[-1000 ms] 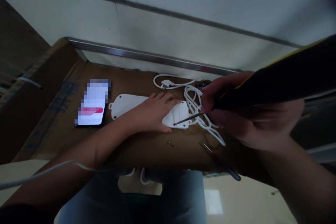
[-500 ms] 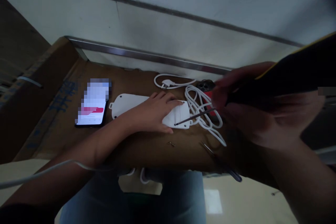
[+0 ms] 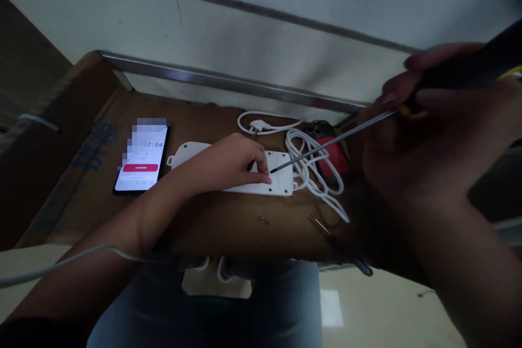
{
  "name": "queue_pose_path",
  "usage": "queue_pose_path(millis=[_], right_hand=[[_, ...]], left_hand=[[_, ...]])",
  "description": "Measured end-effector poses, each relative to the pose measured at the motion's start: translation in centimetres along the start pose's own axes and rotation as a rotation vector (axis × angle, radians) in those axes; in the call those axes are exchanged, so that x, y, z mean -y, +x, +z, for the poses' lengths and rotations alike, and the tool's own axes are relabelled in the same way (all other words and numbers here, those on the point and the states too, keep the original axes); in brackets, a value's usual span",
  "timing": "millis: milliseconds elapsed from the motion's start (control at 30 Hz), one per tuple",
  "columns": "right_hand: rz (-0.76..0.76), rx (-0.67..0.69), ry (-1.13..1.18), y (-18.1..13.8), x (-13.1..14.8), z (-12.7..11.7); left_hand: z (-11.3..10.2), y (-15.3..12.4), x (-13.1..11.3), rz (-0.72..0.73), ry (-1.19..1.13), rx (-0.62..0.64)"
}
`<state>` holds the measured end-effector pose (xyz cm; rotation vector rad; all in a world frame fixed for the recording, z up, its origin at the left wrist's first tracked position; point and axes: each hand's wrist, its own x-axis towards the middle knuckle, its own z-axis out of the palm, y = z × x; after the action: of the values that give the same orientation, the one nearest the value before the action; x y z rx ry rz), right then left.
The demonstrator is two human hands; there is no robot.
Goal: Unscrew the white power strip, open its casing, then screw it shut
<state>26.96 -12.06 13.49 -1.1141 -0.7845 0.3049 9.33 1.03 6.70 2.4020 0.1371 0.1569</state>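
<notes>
A white power strip [image 3: 281,176] lies face down on the brown cardboard surface [image 3: 212,228]. My left hand [image 3: 230,163] rests on its middle, with fingertips pinched together next to the tip of a screwdriver [image 3: 326,144]. My right hand [image 3: 440,119] is closed round the screwdriver's dark handle, raised close to the camera at the right. The thin shaft slants down left to the strip's right end. The strip's white cable [image 3: 314,174] lies coiled just right of it, with the plug [image 3: 256,128] behind.
A phone [image 3: 142,160] with a lit screen lies left of the strip. A dark and red object [image 3: 332,152] sits under the cable coil. Loose screws [image 3: 265,220] and a second thin tool [image 3: 342,247] lie near the front edge. A metal rail [image 3: 228,84] runs along the back.
My right hand has lifted up and to the right with the screwdriver, whose tip moved from the strip's lower right corner to a higher spot. My left hand's fingers have drawn into a pinch.
</notes>
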Motion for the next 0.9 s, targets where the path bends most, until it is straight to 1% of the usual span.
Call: queue_pose_path(millis=[67,100,167,200,267,367,467,533,600,667,767,833,900], right_hand=[[-0.006,-0.080,0.053,0.8,-0.3,-0.2],[-0.020,-0.090,0.069,1.2,-0.5,-0.4],[-0.035,-0.047,0.073,1.5,-0.8,-0.6],[-0.039,-0.015,0.074,1.5,-1.0,-0.6],[-0.029,0.035,0.073,1.1,-1.2,-0.5],[0.027,0.139,0.069,0.3,-1.4,-0.4],[0.056,0.296,0.090,-0.1,-1.7,-0.5],[0.047,0.389,0.095,-0.3,-1.9,-0.7],[0.054,0.455,0.076,-0.5,-2.1,-0.8],[0.088,0.490,0.048,-1.0,-2.1,-0.7],[0.179,0.519,0.024,-1.6,-2.3,-0.6],[0.220,0.538,0.003,-1.8,-2.4,-0.6],[0.221,0.548,-0.022,-1.9,-2.5,-0.6]], left_hand=[[-0.1,-0.5,-0.8,-0.037,0.114,0.067],[0.2,-0.8,-1.2,-0.024,0.190,0.119],[1.3,-1.3,-2.0,0.100,0.371,0.236],[2.0,-1.4,-2.2,0.160,0.446,0.265],[3.4,-1.6,-2.4,0.245,0.531,0.269],[4.5,-1.7,-2.2,0.264,0.557,0.261],[4.5,-1.7,-2.0,0.268,0.556,0.252],[4.5,-1.7,-1.8,0.289,0.534,0.225],[4.7,-1.8,-1.6,0.304,0.504,0.184],[5.2,-1.8,-1.4,0.301,0.488,0.158],[5.8,-1.8,-1.1,0.284,0.492,0.146],[5.5,-1.7,-1.2,0.277,0.483,0.164],[4.5,-1.7,-1.5,0.253,0.423,0.208]])
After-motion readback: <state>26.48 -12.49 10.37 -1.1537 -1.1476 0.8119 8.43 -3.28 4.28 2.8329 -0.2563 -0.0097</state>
